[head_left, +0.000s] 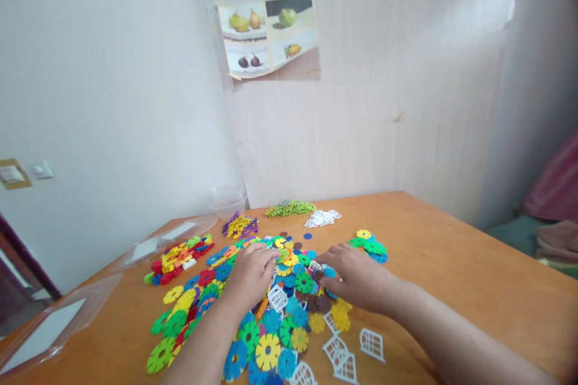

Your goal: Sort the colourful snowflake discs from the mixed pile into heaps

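A spread pile of notched plastic snowflake discs in many colours covers the middle of the table, among them a yellow disc [268,352] and a green disc [304,282]. My left hand [253,273] is over the pile's left part, its fingers closed at a yellow-green disc [283,255]. At the pile's right side, my right hand [354,273] reaches in palm down, thumb and fingers apart around a brown disc [319,276]. Between the hands lies a white lattice window piece [277,299]. More white window pieces [372,344] lie near the front.
Red and yellow blocks [180,258] sit left. Behind are purple and yellow pieces [239,225], lime-green pieces [291,209], white pieces [322,217] and clear tubs [228,201]. Clear lids [58,325] lie along the left edge. A small disc group [372,246] is right.
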Demonstrator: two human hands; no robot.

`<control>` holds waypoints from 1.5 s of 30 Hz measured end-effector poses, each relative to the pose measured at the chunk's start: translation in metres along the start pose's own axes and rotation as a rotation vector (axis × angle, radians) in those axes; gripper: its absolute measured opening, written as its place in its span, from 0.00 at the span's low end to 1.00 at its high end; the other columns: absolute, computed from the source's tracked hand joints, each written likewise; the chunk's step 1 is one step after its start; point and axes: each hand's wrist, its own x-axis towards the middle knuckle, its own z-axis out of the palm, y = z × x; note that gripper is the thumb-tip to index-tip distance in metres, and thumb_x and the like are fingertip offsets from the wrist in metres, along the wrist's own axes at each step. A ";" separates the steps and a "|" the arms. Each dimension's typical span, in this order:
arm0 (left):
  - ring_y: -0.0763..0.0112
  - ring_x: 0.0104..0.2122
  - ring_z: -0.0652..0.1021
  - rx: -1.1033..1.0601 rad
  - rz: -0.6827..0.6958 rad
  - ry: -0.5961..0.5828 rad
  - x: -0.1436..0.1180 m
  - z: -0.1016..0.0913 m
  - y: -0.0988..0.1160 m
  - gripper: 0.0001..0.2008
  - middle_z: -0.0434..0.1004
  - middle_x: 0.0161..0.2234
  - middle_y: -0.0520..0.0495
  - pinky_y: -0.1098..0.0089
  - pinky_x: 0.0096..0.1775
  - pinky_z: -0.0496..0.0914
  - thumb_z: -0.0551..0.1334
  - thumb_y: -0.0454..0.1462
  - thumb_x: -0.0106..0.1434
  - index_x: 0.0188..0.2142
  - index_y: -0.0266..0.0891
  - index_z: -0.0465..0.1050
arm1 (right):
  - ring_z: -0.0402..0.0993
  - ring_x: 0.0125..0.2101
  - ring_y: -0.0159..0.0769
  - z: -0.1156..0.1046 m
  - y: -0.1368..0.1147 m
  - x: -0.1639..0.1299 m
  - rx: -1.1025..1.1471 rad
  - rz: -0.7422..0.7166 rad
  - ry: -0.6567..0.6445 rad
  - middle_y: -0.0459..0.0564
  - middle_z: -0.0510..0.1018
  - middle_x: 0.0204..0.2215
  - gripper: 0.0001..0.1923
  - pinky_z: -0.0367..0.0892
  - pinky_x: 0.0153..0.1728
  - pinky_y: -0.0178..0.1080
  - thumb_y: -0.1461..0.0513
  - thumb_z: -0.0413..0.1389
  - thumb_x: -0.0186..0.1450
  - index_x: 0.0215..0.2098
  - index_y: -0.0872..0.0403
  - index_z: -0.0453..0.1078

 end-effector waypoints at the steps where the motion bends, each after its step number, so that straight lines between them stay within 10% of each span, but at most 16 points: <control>1: 0.60 0.47 0.75 -0.018 0.003 0.023 0.001 -0.001 0.001 0.15 0.80 0.42 0.44 0.56 0.52 0.68 0.55 0.38 0.67 0.46 0.45 0.79 | 0.72 0.43 0.45 0.000 -0.003 0.000 0.000 -0.022 0.006 0.54 0.78 0.40 0.16 0.62 0.43 0.43 0.56 0.55 0.64 0.48 0.49 0.75; 7: 0.62 0.47 0.75 -0.298 -0.116 0.107 0.003 -0.008 0.021 0.15 0.78 0.46 0.45 0.60 0.52 0.68 0.55 0.43 0.68 0.47 0.44 0.77 | 0.72 0.43 0.44 0.001 -0.017 0.001 0.063 -0.086 0.078 0.55 0.77 0.40 0.18 0.64 0.42 0.42 0.58 0.51 0.67 0.54 0.51 0.70; 13: 0.73 0.28 0.73 -0.786 -0.305 -0.087 0.003 -0.002 0.050 0.25 0.74 0.29 0.51 0.72 0.32 0.67 0.62 0.47 0.63 0.57 0.38 0.67 | 0.70 0.49 0.47 0.014 -0.029 0.001 0.126 -0.111 0.076 0.58 0.73 0.52 0.32 0.64 0.47 0.45 0.55 0.57 0.62 0.63 0.51 0.59; 20: 0.72 0.30 0.72 -1.088 -0.299 -0.211 -0.001 0.000 0.066 0.40 0.71 0.32 0.51 0.73 0.31 0.64 0.64 0.45 0.63 0.66 0.41 0.44 | 0.74 0.41 0.43 0.019 -0.037 0.001 0.108 -0.066 0.078 0.53 0.78 0.41 0.19 0.62 0.37 0.38 0.53 0.56 0.63 0.50 0.51 0.68; 29: 0.70 0.30 0.74 -0.688 -0.288 -0.041 0.003 -0.002 0.042 0.26 0.73 0.29 0.53 0.69 0.35 0.69 0.60 0.48 0.64 0.58 0.40 0.63 | 0.71 0.42 0.44 -0.014 0.021 0.012 -0.048 0.173 0.222 0.55 0.77 0.41 0.17 0.60 0.40 0.40 0.54 0.54 0.63 0.47 0.53 0.71; 36: 0.65 0.37 0.80 -0.465 -0.328 0.003 0.003 -0.003 0.021 0.20 0.81 0.37 0.49 0.66 0.40 0.73 0.59 0.48 0.63 0.51 0.42 0.73 | 0.70 0.47 0.51 -0.024 0.092 0.011 -0.176 0.479 0.062 0.59 0.77 0.44 0.19 0.60 0.42 0.42 0.56 0.55 0.59 0.46 0.54 0.73; 45: 0.63 0.42 0.81 -0.396 -0.246 0.007 0.003 -0.001 0.019 0.17 0.81 0.44 0.47 0.64 0.45 0.74 0.59 0.47 0.64 0.47 0.42 0.76 | 0.71 0.48 0.49 -0.022 0.116 0.008 -0.128 0.508 0.005 0.60 0.76 0.47 0.24 0.62 0.44 0.42 0.57 0.56 0.59 0.53 0.54 0.72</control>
